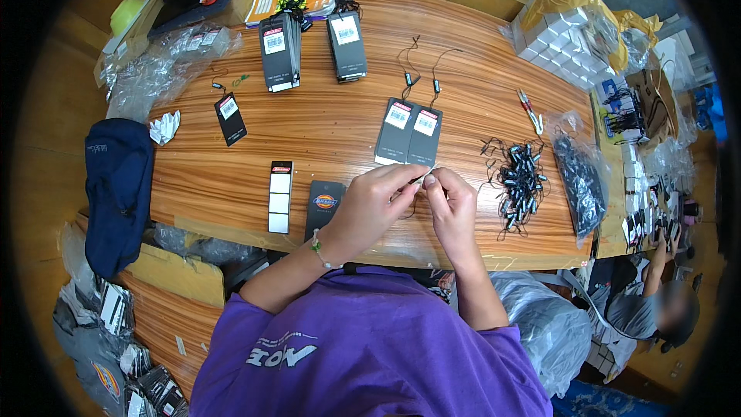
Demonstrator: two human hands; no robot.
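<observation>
My left hand (pixel 373 205) and my right hand (pixel 454 207) meet over the near middle of the table, fingertips pinched together. Whatever is between them is small and mostly hidden; a thin dark strand shows just below. Right beyond my fingers lie two dark grey hang tags (pixel 397 127) with white barcode stickers, each with a black cord and a small toggle at its top. Beside my left wrist is a dark tag with an oval logo (pixel 325 199), partly covered. A strip of white labels (pixel 279 199) lies left of it. To the right sits a tangled heap of black tag cords (pixel 519 185).
Two stacks of hang tags (pixel 280 54) stand at the back, and a single tag (pixel 229 118) lies left. Snips (pixel 530 112) and a plastic bag of black cords (pixel 579 177) are at right. White boxes (pixel 562 38) fill the far right corner. Another person (pixel 641 309) works at far right.
</observation>
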